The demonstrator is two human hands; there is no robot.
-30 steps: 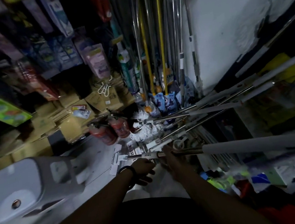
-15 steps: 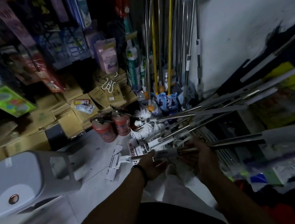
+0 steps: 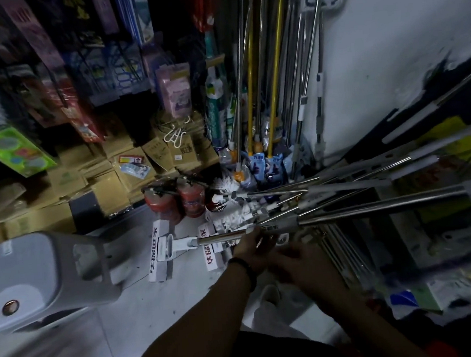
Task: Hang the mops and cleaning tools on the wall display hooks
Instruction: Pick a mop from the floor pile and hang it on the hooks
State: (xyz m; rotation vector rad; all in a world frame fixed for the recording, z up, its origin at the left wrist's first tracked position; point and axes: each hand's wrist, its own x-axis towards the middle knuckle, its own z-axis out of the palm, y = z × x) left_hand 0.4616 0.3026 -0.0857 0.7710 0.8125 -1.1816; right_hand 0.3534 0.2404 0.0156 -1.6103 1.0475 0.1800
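Low over the shop floor (image 3: 143, 314), near the corner: the mop (image 3: 219, 239) lies almost level across the view, its head end to the left.

Writing: two white flat packs (image 3: 156, 256) under the head end carry red Chinese characters along their length; I cannot read them with certainty. Blue wrappers (image 3: 258, 160) on the mop heads in the corner show white characters, too small to tell. One cardboard box (image 3: 107, 189) has a small red-and-yellow label (image 3: 130, 160) lying on it, text illegible.

Mop, appearance: white plastic clamp head, white collar, chrome tube, grey sleeve, then chrome again running off to the right.

Left hand (image 3: 248, 245): fingers curled round the tube where the chrome meets the grey sleeve; dark band on the wrist.
Right hand (image 3: 301, 260): just beside the left, below the tube, blurred. I cannot tell whether its fingers hold anything.

Outward:
- Leaning handles (image 3: 343, 183) fan up to the right, just behind my mop.
- Upright handles (image 3: 272, 75), steel and yellow, stand in the corner against the white wall (image 3: 387, 37).
- Red fire extinguishers (image 3: 192, 200) stand on the floor beyond the white packs.
- Boxes stacked at left are closed; contents not visible.
- Grey plastic stool (image 3: 43, 275) sits at far left.
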